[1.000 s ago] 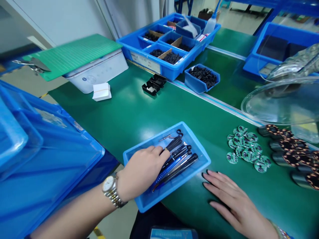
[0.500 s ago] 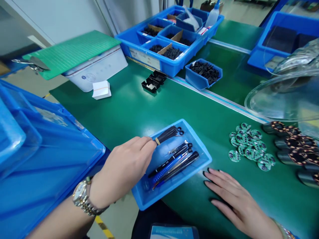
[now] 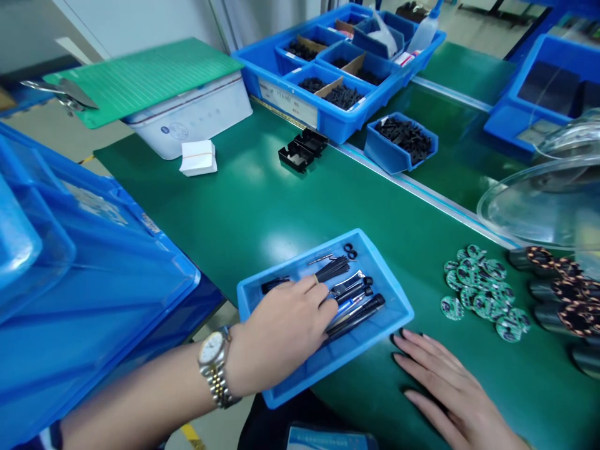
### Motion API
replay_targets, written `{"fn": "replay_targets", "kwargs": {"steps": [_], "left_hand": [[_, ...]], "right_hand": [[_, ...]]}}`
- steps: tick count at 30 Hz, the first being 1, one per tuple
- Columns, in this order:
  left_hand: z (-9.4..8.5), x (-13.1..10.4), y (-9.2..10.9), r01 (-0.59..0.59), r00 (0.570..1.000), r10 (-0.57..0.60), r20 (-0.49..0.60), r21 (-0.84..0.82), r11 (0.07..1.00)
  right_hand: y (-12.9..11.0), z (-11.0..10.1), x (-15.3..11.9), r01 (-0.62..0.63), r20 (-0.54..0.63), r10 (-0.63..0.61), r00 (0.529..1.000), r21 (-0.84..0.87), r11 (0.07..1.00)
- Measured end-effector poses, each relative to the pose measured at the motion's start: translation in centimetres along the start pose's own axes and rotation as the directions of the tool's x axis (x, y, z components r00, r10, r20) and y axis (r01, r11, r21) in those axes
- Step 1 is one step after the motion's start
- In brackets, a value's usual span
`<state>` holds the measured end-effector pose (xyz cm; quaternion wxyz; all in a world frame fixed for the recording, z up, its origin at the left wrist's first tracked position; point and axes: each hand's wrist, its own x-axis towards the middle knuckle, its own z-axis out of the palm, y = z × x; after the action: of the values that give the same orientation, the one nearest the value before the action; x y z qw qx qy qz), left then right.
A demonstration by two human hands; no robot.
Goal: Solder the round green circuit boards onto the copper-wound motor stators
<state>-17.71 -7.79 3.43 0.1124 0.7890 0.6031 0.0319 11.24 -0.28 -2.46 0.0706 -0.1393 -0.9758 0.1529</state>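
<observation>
My left hand (image 3: 285, 331), with a watch on its wrist, reaches down into a light blue tray (image 3: 382, 347). Its fingers are curled over the tray's contents; the fingertips and whatever they hold are hidden. A banded bundle of thin black strands (image 3: 334, 269) sticks out beyond the knuckles. Beside the fingers lie pens (image 3: 359, 315) and a small silver tool (image 3: 349, 282). Two small black rings (image 3: 350, 251) sit near the tray's far end. On the green table my right hand (image 3: 445, 381) rests open, fingers spread, close to the tray's right corner.
Round green circuit boards (image 3: 482, 290) are heaped to the right, beside copper-wound cylinders (image 3: 562, 290). Farther back stand a small bin of black parts (image 3: 403, 140), a divided blue crate (image 3: 328, 125) and an open black case (image 3: 302, 150). Large blue bins (image 3: 117, 269) rise at left.
My left hand has moved right and lower into the tray, over the pens. The black bundle it pinched now lies lower among them. My right hand stays flat on the table.
</observation>
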Motion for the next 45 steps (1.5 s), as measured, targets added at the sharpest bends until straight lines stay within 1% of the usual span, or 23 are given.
{"fn": "replay_targets", "kwargs": {"steps": [3,5,7,9,12,15,17,19,21,22,23,24,25,27,29,30,32,35,40,42,45], "left_hand": [[0.3,0.1,-0.1,0.065,0.997,-0.061,-0.055,0.066,0.996],[0.2,0.0,-0.5,0.094,0.993,-0.087,-0.076,0.081,0.992],[-0.2,-0.4,-0.9,0.11,0.989,-0.103,-0.105,0.071,0.991],[-0.6,-1.1,-1.2,0.138,0.979,-0.128,-0.158,0.051,0.989],[-0.9,-2.8,-1.4,0.148,0.957,-0.155,-0.244,-0.047,0.988],[-0.9,-4.6,-1.1,0.119,0.946,-0.169,-0.278,-0.19,0.975],[-0.7,-5.5,-0.8,0.092,0.942,-0.167,-0.29,-0.257,0.962],[-0.4,-6.0,-0.1,0.015,0.945,-0.111,-0.308,-0.298,0.954],[0.3,-6.1,0.9,-0.121,0.936,0.005,-0.351,-0.308,0.944],[0.7,-6.0,1.4,-0.178,0.922,0.053,-0.383,-0.298,0.938],[1.2,-5.9,2.0,-0.203,0.907,0.072,-0.416,-0.282,0.938],[1.8,-5.7,2.5,-0.202,0.885,0.064,-0.461,-0.256,0.945],[2.3,-5.6,2.9,-0.175,0.865,0.034,-0.5,-0.236,0.956],[3.2,-5.6,3.5,-0.158,0.801,-0.002,-0.598,-0.214,0.964],[3.7,-5.8,3.7,-0.164,0.737,-0.021,-0.675,-0.209,0.964],[3.8,-6.0,3.7,-0.15,0.723,-0.039,-0.689,-0.213,0.966],[3.9,-6.3,3.8,-0.095,0.73,-0.081,-0.678,-0.219,0.971],[3.9,-6.7,4.2,-0.026,0.76,-0.13,-0.637,-0.23,0.973],[4.5,-6.6,4.9,0.036,0.773,-0.178,-0.608,-0.238,0.971],[4.8,-6.4,5.1,0.098,0.784,-0.196,-0.589,-0.194,0.976],[5.1,-6.0,5.1,0.19,0.814,-0.209,-0.542,-0.092,0.978]], "right_hand": [[0.0,0.0,0.1,-0.005,-0.001,0.005,1.0,0.014,1.0],[0.0,-0.1,0.1,-0.004,-0.001,0.004,1.0,0.015,1.0],[0.1,0.0,0.1,0.005,0.004,-0.005,1.0,0.002,1.0],[0.1,0.0,0.1,0.015,0.01,-0.015,1.0,-0.011,1.0],[0.2,-0.1,0.0,0.019,0.011,-0.019,1.0,-0.019,1.0],[0.2,-0.1,0.0,0.013,0.007,-0.012,1.0,-0.015,1.0],[0.2,-0.1,0.1,0.012,0.002,-0.012,1.0,-0.01,1.0],[0.2,-0.1,0.1,0.014,-0.004,-0.014,1.0,-0.004,1.0],[0.1,-0.1,0.1,0.011,-0.007,-0.011,1.0,-0.005,1.0],[0.1,-0.1,0.2,0.01,-0.007,-0.011,1.0,-0.01,1.0],[0.1,-0.1,0.2,0.013,-0.007,-0.013,1.0,-0.018,1.0],[0.0,-0.1,0.2,0.015,-0.007,-0.015,1.0,-0.028,0.999],[0.0,-0.1,0.2,0.017,-0.007,-0.017,1.0,-0.04,0.999],[-0.1,-0.1,0.3,0.022,-0.01,-0.022,1.0,-0.059,0.998],[-0.1,0.0,0.2,0.026,-0.016,-0.027,0.999,-0.069,0.997],[-0.1,0.0,0.2,0.027,-0.019,-0.029,0.999,-0.072,0.997],[-0.1,0.1,0.1,0.029,-0.021,-0.031,0.999,-0.072,0.997],[0.0,0.2,0.1,0.025,-0.031,-0.027,0.999,-0.063,0.998],[0.2,0.5,-0.1,0.018,-0.054,-0.02,0.998,-0.032,0.999],[0.3,0.6,-0.2,0.038,-0.063,-0.04,0.997,-0.043,0.998],[0.7,1.0,-0.5,0.073,-0.083,-0.079,0.993,-0.082,0.994]]}}
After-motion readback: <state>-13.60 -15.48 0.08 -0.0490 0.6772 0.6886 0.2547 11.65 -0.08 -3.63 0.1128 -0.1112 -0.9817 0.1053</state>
